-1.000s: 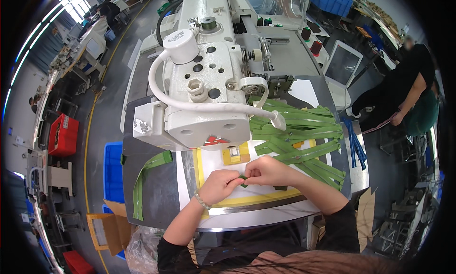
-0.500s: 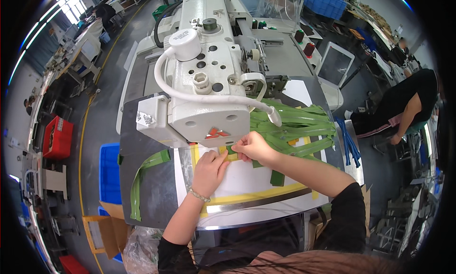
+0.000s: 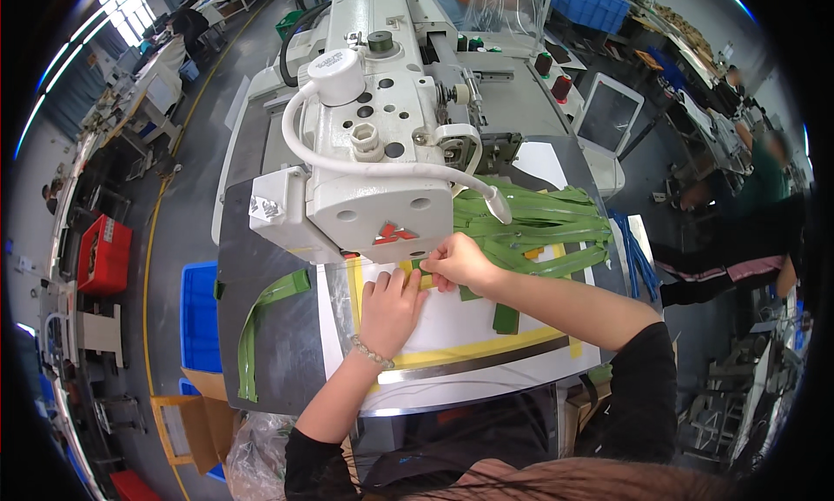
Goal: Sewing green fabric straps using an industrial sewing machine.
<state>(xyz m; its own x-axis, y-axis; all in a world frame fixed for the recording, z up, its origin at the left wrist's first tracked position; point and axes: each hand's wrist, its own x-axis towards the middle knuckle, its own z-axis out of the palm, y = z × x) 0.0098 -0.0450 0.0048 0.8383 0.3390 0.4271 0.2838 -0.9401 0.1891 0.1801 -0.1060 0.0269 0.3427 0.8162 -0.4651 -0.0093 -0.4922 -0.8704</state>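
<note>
Just under the head of a white sewing machine (image 3: 382, 210), both my hands work at a white sheet (image 3: 452, 323) edged with yellow tape. My left hand (image 3: 389, 314), a beaded bracelet at its wrist, lies with its fingers stretched over the sheet. Its fingertips press beside a small green fabric piece (image 3: 417, 264). At that same piece my right hand (image 3: 462, 265) pinches with thumb and forefinger, its other fingers curled under. The machine's head partly hides the piece. A pile of green zipper strips (image 3: 539, 218) lies beyond my right forearm.
One more green zipper strip (image 3: 252, 336) lies on the dark tabletop (image 3: 287, 353) at the left. Blue strips (image 3: 638, 262) hang at the right edge. A blue bin (image 3: 200, 314) and a cardboard box (image 3: 204, 431) stand lower left. A person in dark clothing (image 3: 738, 258) is at the right.
My left hand's fingers have flattened and spread a little on the sheet. My right hand stays pinched at the green piece. The person at the right has shifted position.
</note>
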